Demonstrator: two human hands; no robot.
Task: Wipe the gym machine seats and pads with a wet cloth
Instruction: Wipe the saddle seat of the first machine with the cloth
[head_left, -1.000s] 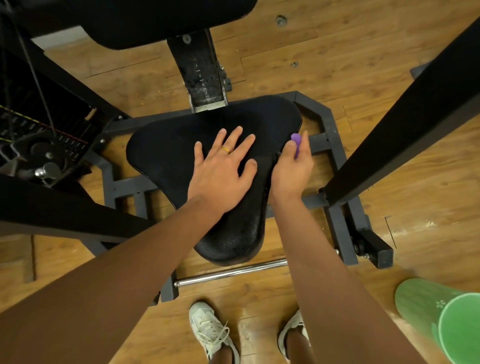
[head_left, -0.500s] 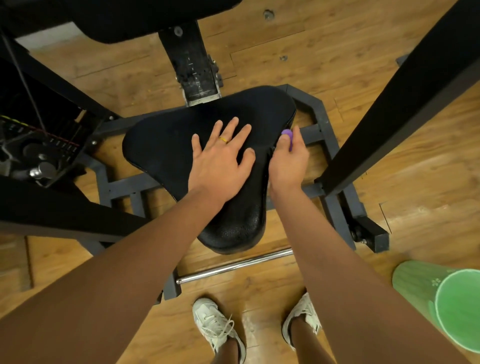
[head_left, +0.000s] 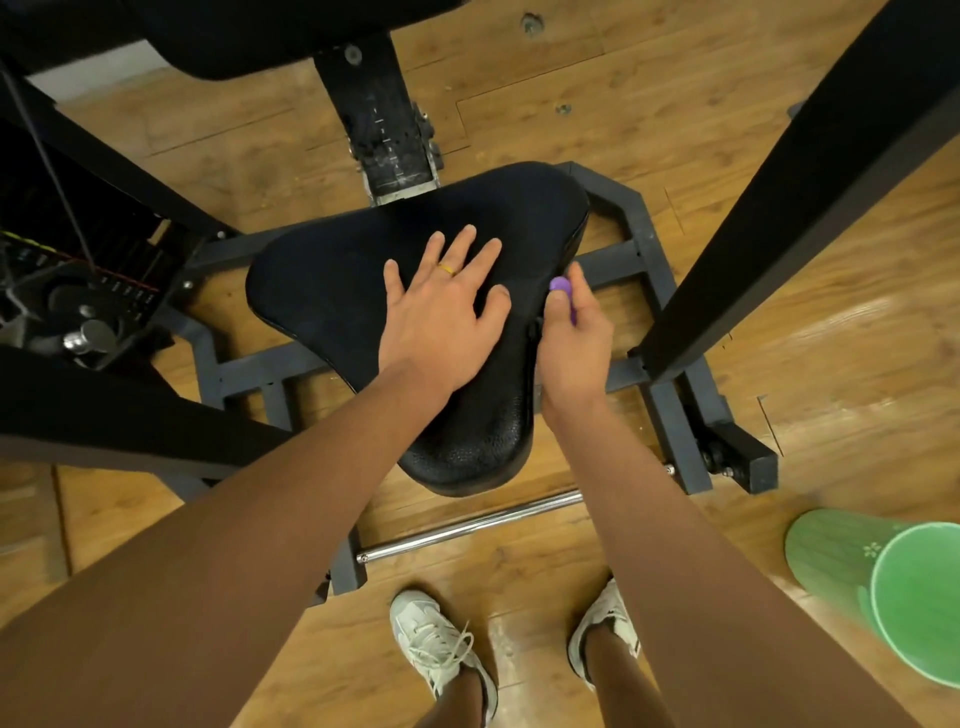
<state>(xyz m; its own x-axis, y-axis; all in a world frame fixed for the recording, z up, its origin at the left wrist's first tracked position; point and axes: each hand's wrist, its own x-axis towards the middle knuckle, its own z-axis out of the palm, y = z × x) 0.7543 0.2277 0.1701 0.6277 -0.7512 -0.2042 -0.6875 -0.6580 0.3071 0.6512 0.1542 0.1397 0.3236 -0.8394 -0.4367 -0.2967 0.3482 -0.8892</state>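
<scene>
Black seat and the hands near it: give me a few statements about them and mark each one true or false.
1. The left hand lies flat, fingers spread, on the black seat. True.
2. The right hand is empty. False: it pinches a small purple object at the seat's right edge.
3. The green bucket sits on the seat. False: it is on the wooden floor, at the lower right.
4. A ring shows on the left hand. True.
</scene>
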